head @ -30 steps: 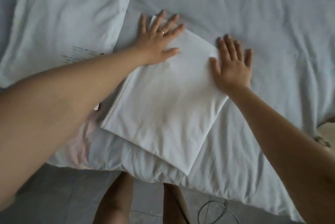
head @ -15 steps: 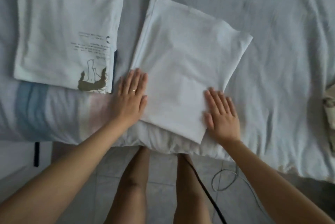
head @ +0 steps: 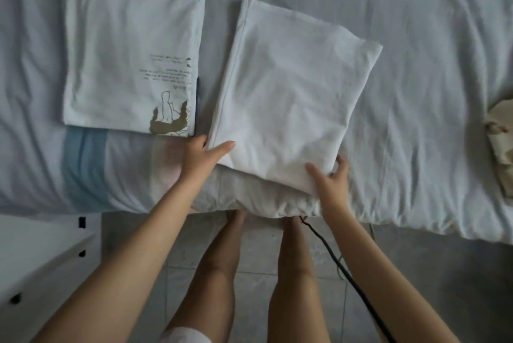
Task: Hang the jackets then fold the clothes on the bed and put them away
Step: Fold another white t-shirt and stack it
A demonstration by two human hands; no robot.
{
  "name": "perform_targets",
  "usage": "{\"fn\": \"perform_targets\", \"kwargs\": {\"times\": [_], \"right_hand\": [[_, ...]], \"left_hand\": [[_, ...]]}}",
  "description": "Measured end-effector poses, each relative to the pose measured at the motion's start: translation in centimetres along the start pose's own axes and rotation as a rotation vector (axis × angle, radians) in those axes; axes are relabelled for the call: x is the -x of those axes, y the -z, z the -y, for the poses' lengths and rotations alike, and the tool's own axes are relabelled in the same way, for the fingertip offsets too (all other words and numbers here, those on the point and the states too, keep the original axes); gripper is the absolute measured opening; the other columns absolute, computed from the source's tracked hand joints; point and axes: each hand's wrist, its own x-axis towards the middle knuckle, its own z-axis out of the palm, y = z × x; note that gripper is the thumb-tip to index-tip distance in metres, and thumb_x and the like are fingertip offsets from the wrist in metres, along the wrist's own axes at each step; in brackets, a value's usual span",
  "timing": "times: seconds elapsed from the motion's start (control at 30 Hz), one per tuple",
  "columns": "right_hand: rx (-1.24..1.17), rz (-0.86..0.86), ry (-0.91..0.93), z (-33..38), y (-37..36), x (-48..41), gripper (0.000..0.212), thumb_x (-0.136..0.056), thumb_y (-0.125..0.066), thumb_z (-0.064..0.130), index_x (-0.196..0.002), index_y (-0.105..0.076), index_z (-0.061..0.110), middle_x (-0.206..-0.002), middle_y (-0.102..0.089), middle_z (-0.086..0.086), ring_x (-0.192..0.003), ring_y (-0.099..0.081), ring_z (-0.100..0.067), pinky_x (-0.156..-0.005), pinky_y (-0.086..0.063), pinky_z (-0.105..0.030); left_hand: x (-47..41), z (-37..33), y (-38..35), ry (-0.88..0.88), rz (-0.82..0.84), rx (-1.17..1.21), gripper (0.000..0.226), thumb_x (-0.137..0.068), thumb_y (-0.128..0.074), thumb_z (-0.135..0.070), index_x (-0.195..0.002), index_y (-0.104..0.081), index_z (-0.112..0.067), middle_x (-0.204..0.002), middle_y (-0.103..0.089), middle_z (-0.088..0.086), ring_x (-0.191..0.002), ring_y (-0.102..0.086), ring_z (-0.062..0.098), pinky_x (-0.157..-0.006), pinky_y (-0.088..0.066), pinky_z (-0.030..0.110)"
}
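A folded plain white garment (head: 291, 98) lies on the bed near its front edge. My left hand (head: 202, 156) grips its near left corner, thumb on top and fingers tucked under the cloth. At the near right corner, my right hand (head: 330, 179) holds the fabric the same way, thumb above and fingers beneath. Another folded white shirt with small text and a brown printed figure (head: 130, 45) rests flat to the left, apart from both hands.
The bed's pale sheet (head: 416, 65) spreads to the right and back, with a blue and pink stripe (head: 86, 165) at the front left. A patterned cloth (head: 499, 145) shows at the right edge. A white cabinet (head: 36, 262) stands lower left. A black cable (head: 347, 273) trails over the tiled floor.
Both hands slid from the garment's far end down to its near corners. From lying flat on the cloth, they now have fingers under the corners with thumbs on top.
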Motion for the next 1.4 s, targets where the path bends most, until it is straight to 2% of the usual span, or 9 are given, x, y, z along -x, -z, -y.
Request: {"fn": "perform_targets", "kwargs": {"times": [0.1, 0.27, 0.33, 0.53, 0.7, 0.93, 1.07, 1.17, 1.4], "right_hand": [[-0.288, 0.138, -0.071, 0.8, 0.2, 0.6, 0.043, -0.084, -0.069, 0.017, -0.123, -0.054, 0.011, -0.113, -0.066, -0.009, -0.098, -0.067, -0.023, -0.073, -0.055, -0.029], [-0.632, 0.248, -0.363, 6.2, 1.6, 3.1, 0.034, -0.091, -0.058, 0.005, -0.113, -0.056, 0.031, -0.111, -0.059, 0.009, -0.100, -0.059, 0.003, -0.079, -0.049, -0.015], [-0.623, 0.249, -0.256, 10.1, 2.0, 3.9, 0.036, -0.090, -0.059, 0.005, -0.120, -0.056, 0.025, -0.120, -0.060, 0.003, -0.108, -0.057, -0.005, -0.086, -0.048, -0.021], [-0.877, 0.367, 0.200, 26.6, -2.7, 8.0, 0.028, -0.093, -0.047, 0.009, -0.071, -0.064, 0.013, -0.067, -0.061, 0.001, -0.065, -0.062, -0.007, -0.062, -0.051, -0.019], [-0.797, 0.418, 0.292, 34.7, -7.4, 10.2, 0.014, -0.092, -0.049, 0.010, -0.103, -0.058, 0.007, -0.084, -0.066, -0.003, -0.077, -0.065, -0.012, -0.063, -0.053, -0.021], [-0.441, 0.411, 0.318, 28.4, -17.2, 9.4, 0.022, -0.086, -0.057, 0.002, -0.105, -0.061, 0.012, -0.098, -0.070, -0.004, -0.086, -0.066, -0.014, -0.075, -0.054, -0.027], [-0.104, 0.519, 0.036, 18.9, -23.1, 5.9, 0.012, -0.087, -0.058, 0.008, -0.096, -0.061, 0.016, -0.100, -0.068, -0.008, -0.091, -0.064, -0.024, -0.087, -0.052, -0.041], [0.154, 0.564, -0.037, 11.9, -25.2, 2.3, 0.024, -0.077, -0.068, 0.024, -0.096, -0.059, 0.012, -0.107, -0.065, -0.015, -0.100, -0.064, -0.035, -0.090, -0.053, -0.046], [0.042, 0.644, 0.016, 8.5, -24.6, 1.3, 0.018, -0.092, -0.056, 0.010, -0.109, -0.056, 0.004, -0.106, -0.069, -0.022, -0.088, -0.070, -0.037, -0.084, -0.051, -0.041]], "left_hand": [[1.4, -2.2, 1.1, -0.045, 0.057, 0.077, 0.009, -0.082, -0.073, -0.022, -0.087, -0.066, -0.026, -0.090, -0.069, -0.008, -0.082, -0.066, 0.004, -0.074, -0.052, 0.021], [2.3, -7.7, 2.0, 0.069, 0.116, 0.510, 0.007, -0.084, -0.067, -0.013, -0.089, -0.069, -0.018, -0.083, -0.074, -0.005, -0.077, -0.069, 0.008, -0.076, -0.053, 0.027], [1.5, -11.5, 2.7, 0.058, 0.164, 0.618, 0.004, -0.083, -0.067, -0.014, -0.087, -0.067, -0.014, -0.078, -0.072, -0.003, -0.070, -0.067, 0.008, -0.070, -0.053, 0.027], [-0.5, -25.9, 8.5, -0.128, 0.147, 0.724, 0.007, -0.088, -0.061, -0.022, -0.083, -0.064, -0.019, -0.077, -0.067, -0.004, -0.073, -0.063, 0.009, -0.058, -0.050, 0.019], [-0.6, -32.5, 17.1, -0.342, 0.037, 0.886, 0.010, -0.089, -0.059, -0.024, -0.094, -0.065, -0.017, -0.094, -0.067, 0.002, -0.077, -0.063, 0.011, -0.057, -0.048, 0.019], [-2.6, -22.2, 24.2, -0.269, -0.281, 1.060, 0.035, -0.079, -0.066, -0.018, -0.112, -0.064, -0.004, -0.108, -0.068, 0.012, -0.092, -0.067, 0.021, -0.073, -0.055, 0.028], [-6.2, -10.1, 23.7, -0.024, -0.477, 1.237, 0.054, -0.073, -0.071, -0.030, -0.120, -0.062, -0.005, -0.123, -0.063, 0.013, -0.105, -0.065, 0.028, -0.080, -0.056, 0.035], [-8.4, -2.4, 21.6, 0.180, -0.472, 1.195, 0.032, -0.090, -0.059, -0.033, -0.117, -0.057, -0.016, -0.134, -0.057, 0.007, -0.104, -0.063, 0.019, -0.076, -0.051, 0.029], [-11.0, 1.9, 19.8, 0.175, -0.487, 1.119, 0.030, -0.094, -0.057, -0.019, -0.123, -0.052, -0.017, -0.098, -0.064, -0.002, -0.083, -0.063, 0.007, -0.054, -0.054, 0.018]]}}
